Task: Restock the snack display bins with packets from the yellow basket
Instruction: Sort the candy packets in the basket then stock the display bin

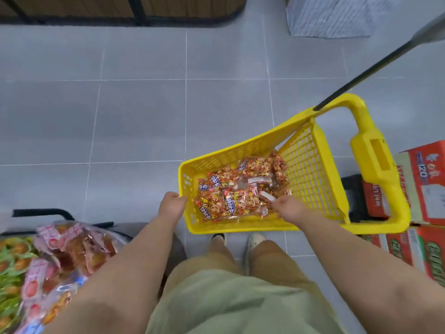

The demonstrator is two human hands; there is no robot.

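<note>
A yellow basket (243, 145) with a tall handle stands on the grey floor in front of my feet. Several red and orange snack packets (231, 191) lie in a heap on its bottom. My left hand (171, 205) grips the basket's near left corner at the rim. My right hand (287, 209) reaches inside over the near rim, its fingers curled down among the packets; whether they hold one is hidden. The snack display bins (36, 273) sit at the lower left, filled with pink, orange and green packets.
Red and green cardboard cartons (419, 201) are stacked at the right, right behind the basket handle. A dark pole (375, 68) slants up from the handle. A dark shelf base (120, 13) runs along the top. Grey tiled floor (120, 116) spreads between them.
</note>
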